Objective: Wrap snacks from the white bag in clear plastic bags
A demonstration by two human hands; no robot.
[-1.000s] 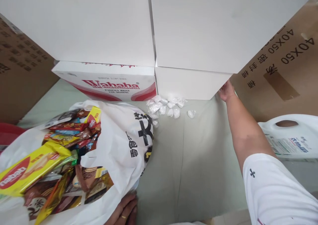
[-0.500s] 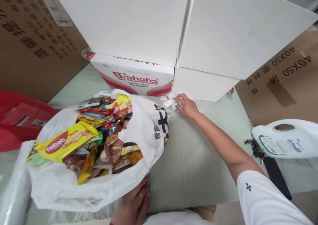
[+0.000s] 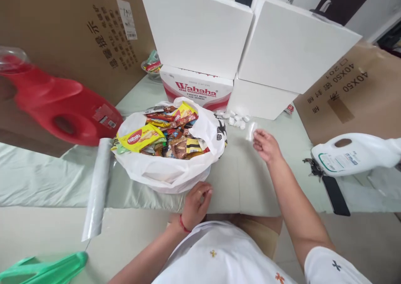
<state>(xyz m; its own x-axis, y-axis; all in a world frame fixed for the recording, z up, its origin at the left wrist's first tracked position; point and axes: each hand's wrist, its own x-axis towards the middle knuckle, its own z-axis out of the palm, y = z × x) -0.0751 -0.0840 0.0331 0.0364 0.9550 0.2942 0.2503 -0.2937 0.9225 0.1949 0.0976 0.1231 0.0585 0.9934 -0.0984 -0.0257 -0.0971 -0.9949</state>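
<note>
My right hand [image 3: 266,146] pinches a small translucent plastic bag [image 3: 251,131] by its edge, just above the table. Behind it lies a heap of small white lumps [image 3: 237,120], perhaps wrapped pieces; I cannot make out their kind. My left hand [image 3: 197,204] rests at the table's front edge with its fingers curled and nothing visible in them. Close beside it stands a white plastic bag [image 3: 175,179], its mouth spread wide. Wrapped snacks [image 3: 178,140] fill it, with a yellow nabati packet [image 3: 140,138] lying on top.
A Wahaha carton [image 3: 197,90] and white boxes [image 3: 275,46] stand at the back. Big cardboard boxes flank both sides. On the left are a red jug [image 3: 69,108] and a plastic roll [image 3: 97,188]; on the right, a white jug [image 3: 354,154], keys [image 3: 313,167] and a phone [image 3: 336,195].
My right hand has drawn back to the right from the white heap, with the small plastic bag now in its fingers. The camera view has shifted; my left hand stays by the snack bag.
</note>
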